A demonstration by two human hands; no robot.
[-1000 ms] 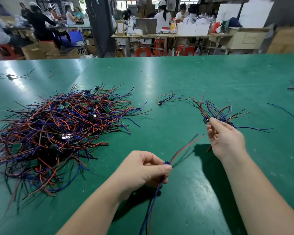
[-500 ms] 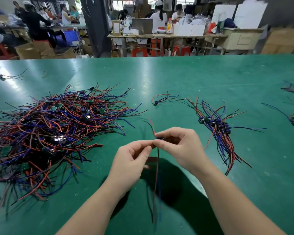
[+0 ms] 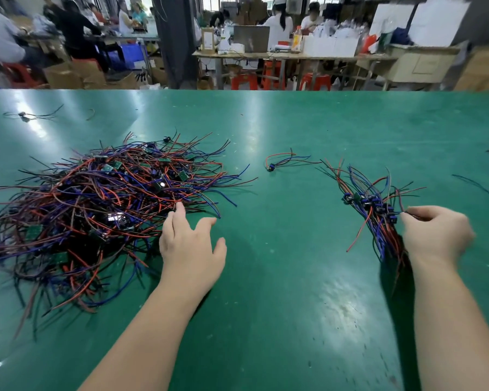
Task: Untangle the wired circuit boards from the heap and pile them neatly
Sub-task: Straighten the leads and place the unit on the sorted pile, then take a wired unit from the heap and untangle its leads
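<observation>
Two wire piles on green table point(image 3: 280, 277) — left hand point(image 3: 191, 249), fingers spread, at tangled heap point(image 3: 96, 207), right hand point(image 3: 435, 235) pinching sorted bundle point(image 3: 373, 204).

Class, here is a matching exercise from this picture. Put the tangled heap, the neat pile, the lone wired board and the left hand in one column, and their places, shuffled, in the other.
Things:
1. tangled heap
2. neat pile
3. lone wired board
4. left hand

Places:
A. between the two piles, farther back
B. left part of the table
C. open, at the heap's right edge
D. right part, its wire pinched by the right hand

Pairs: 1-B, 2-D, 3-A, 4-C
</observation>
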